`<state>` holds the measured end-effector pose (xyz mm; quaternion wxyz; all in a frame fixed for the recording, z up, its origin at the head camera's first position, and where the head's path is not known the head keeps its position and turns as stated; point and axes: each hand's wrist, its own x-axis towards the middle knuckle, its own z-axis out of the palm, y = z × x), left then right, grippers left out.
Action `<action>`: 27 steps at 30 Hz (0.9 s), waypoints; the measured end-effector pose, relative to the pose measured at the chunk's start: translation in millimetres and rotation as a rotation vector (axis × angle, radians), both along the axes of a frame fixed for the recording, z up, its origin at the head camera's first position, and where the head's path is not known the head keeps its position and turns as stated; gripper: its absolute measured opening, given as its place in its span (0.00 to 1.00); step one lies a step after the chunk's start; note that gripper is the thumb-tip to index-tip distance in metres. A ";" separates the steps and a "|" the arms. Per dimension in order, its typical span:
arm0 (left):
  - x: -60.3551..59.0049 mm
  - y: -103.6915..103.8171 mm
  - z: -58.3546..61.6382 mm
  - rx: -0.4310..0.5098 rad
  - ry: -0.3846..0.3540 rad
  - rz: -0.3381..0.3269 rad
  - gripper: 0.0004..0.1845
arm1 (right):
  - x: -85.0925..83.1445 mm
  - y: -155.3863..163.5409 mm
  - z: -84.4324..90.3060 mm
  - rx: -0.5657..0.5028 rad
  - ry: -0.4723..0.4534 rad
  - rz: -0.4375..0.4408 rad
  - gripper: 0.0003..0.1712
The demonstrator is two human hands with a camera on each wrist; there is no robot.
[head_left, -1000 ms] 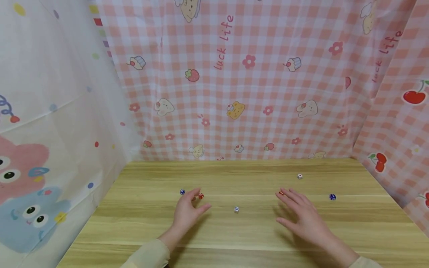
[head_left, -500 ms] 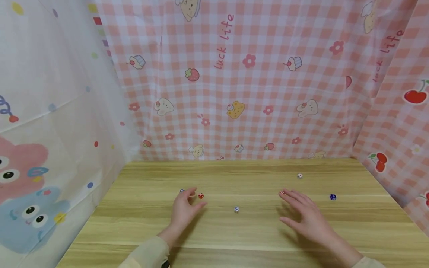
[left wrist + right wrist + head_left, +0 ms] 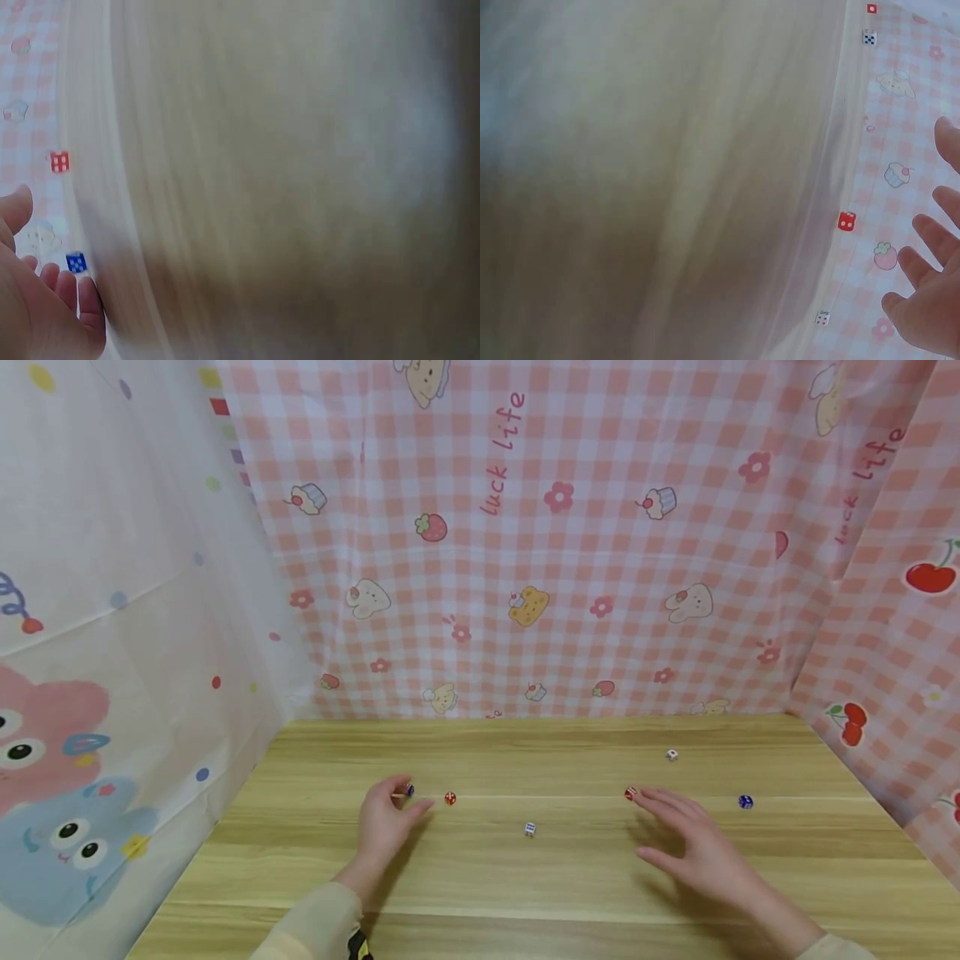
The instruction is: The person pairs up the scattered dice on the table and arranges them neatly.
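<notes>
My left hand (image 3: 384, 827) hovers at the left of the wooden table, fingers bent and thumb apart. Just beyond its fingers sits a blue die (image 3: 409, 789), which also shows close to the fingertips in the left wrist view as a blue die (image 3: 76, 262) with white pips. To the right of that hand lies a red die (image 3: 450, 798). My right hand (image 3: 693, 843), its fingers spread and holding nothing, has its fingertips beside another red die (image 3: 630, 793). In the right wrist view this red die (image 3: 847, 221) stands apart from the fingers.
A white die (image 3: 530, 829) lies between the hands. Farther back on the right is another white die (image 3: 672, 754), with a second blue die (image 3: 746, 802) right of my right hand. Patterned cloth (image 3: 480, 568) hangs behind the wooden table (image 3: 525, 902) and at both sides.
My left hand has moved left, from near the red die to the blue die. My right hand has drawn slightly right, uncovering its red die. The dice appear to stay in place.
</notes>
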<state>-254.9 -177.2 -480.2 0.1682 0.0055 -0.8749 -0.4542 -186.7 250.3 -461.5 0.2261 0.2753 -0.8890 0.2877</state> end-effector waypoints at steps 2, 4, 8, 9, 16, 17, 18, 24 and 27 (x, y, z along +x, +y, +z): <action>-2.0 -3.9 0.1 0.001 -0.016 0.013 0.26 | -0.2 2.4 -1.0 0.002 0.002 -0.004 0.42; -3.7 -7.8 0.9 0.002 -0.029 0.017 0.26 | -0.1 4.7 -1.2 -0.002 -0.010 -0.004 0.41; -6.9 -15.6 3.2 -0.003 -0.035 0.019 0.26 | 0.4 8.4 -0.9 -0.005 -0.034 -0.004 0.40; -7.6 -17.2 4.0 -0.004 -0.043 0.020 0.25 | 0.6 9.4 -0.7 -0.003 -0.038 -0.007 0.40; -12.8 -25.3 6.3 -0.018 -0.088 0.020 0.24 | -1.1 18.6 -1.7 0.003 -0.033 -0.024 0.39; -13.6 -26.0 6.3 -0.019 -0.090 0.018 0.24 | -1.5 19.8 -1.7 0.000 -0.034 -0.022 0.39; -14.0 -26.4 6.7 -0.021 -0.090 0.015 0.24 | -1.7 21.1 -1.8 -0.003 -0.035 -0.021 0.39; -16.2 -26.7 8.6 -0.038 -0.101 0.008 0.23 | -2.0 26.9 -0.8 -0.012 -0.036 -0.027 0.39; -17.8 -26.9 8.5 -0.045 -0.118 0.009 0.22 | -1.8 29.8 -0.3 -0.013 -0.034 -0.035 0.39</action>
